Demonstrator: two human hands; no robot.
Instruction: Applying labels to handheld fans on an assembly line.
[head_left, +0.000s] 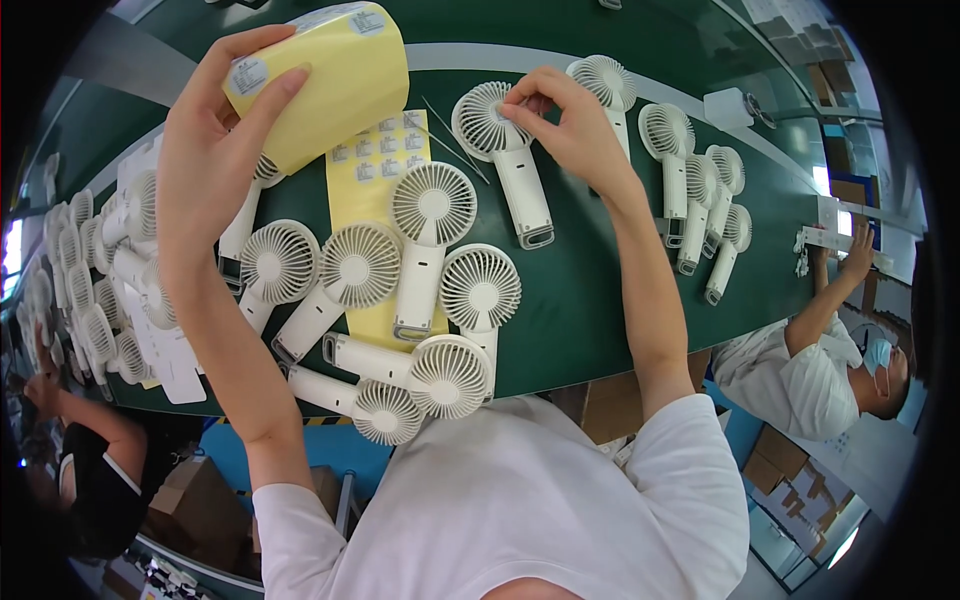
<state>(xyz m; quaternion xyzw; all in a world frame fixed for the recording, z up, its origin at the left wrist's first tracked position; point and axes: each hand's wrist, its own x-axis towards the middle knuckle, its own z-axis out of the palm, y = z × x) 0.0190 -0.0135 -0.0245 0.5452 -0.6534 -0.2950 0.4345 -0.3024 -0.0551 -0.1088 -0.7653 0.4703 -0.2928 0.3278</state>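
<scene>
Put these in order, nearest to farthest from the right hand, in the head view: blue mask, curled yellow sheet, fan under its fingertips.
1. Fan: touched by the right hand.
2. Curled yellow sheet: toward the left, held in the left hand.
3. Blue mask: far right, worn by the co-worker.

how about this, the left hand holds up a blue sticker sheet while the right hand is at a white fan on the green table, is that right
Not quite: the sticker sheet is yellow, not blue, as the head view shows. The left hand does hold it up, while the right hand is at a white fan on the green table.
</scene>
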